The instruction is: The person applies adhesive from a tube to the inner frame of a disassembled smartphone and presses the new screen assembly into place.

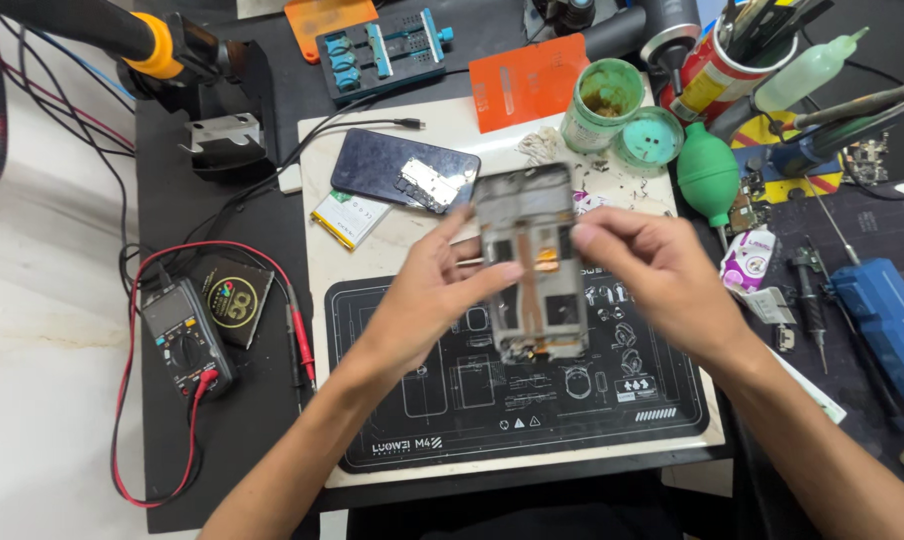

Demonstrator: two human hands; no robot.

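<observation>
A: Where was the phone frame [529, 262] when you logged it?

B: Held up off the black repair mat [412, 420], roughly upright and lengthwise, back side open to the camera, an orange flex strip showing near its middle. It was blurred, so finer parts could not be read.

A: And the hands?

B: Left hand [434, 290] gripped the frame's left edge, thumb across its middle and fingers closed behind it. Right hand [654, 272] clamped the right edge near the top, fingertips pressed on it. Both were closed on the frame.

A: What lay around it?

B: A dark blue phone back [392, 160] with a small board on it, just beyond the frame on the white board, a flat battery [348, 217] beside that. A multimeter [184, 335] with red leads sat well to the left. A green jar [600, 103] and its lid [647, 138] stood beyond the frame, a green rubber blower [709, 175] to their right. A blue tool [887, 320] lay far right, an orange card [527, 80] up top.
</observation>
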